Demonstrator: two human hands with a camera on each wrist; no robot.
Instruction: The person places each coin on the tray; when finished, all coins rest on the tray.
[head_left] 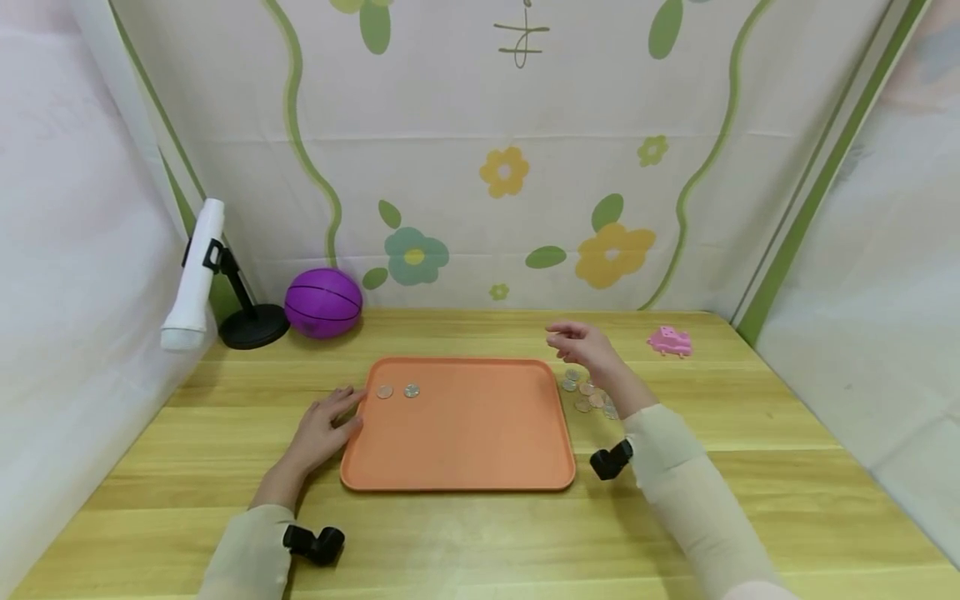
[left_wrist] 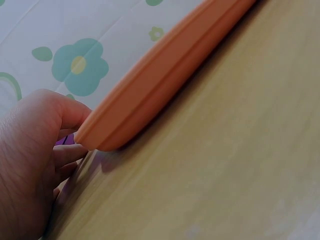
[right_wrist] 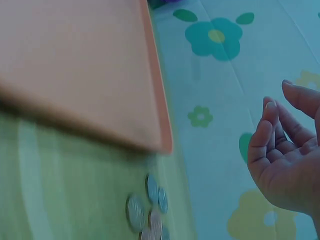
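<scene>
— On the wooden table (head_left: 480, 533), item one?
— An orange tray (head_left: 465, 442), lying flat at centre, with two coins (head_left: 398, 391) just inside its far-left corner. The left hand (head_left: 324, 429) rested against the tray's left edge, fingers loosely extended and touching the rim; the left wrist view showed its fingertips (left_wrist: 70, 150) tucked beside the tray corner (left_wrist: 100, 137).
— Item two?
— A loose pile of coins (head_left: 588, 396) on the table, just beside the tray's right edge. The right hand (head_left: 588, 346) hovered above it, fingers relaxed and slightly curled; the right wrist view showed an empty palm (right_wrist: 287, 165), nothing pinched.
— Handling notes on the coins?
— Judged small, hard, thin and light, lying flat on smooth wood, so likely slippery. Best taken singly at the rim between thumb and fingertip, or slid off a neighbour to expose an edge.
— Remaining stock?
— A purple ball (head_left: 323, 302), a white lamp on a black stand (head_left: 197, 279), and a pink toy (head_left: 670, 341), all well apart from the tray.
</scene>
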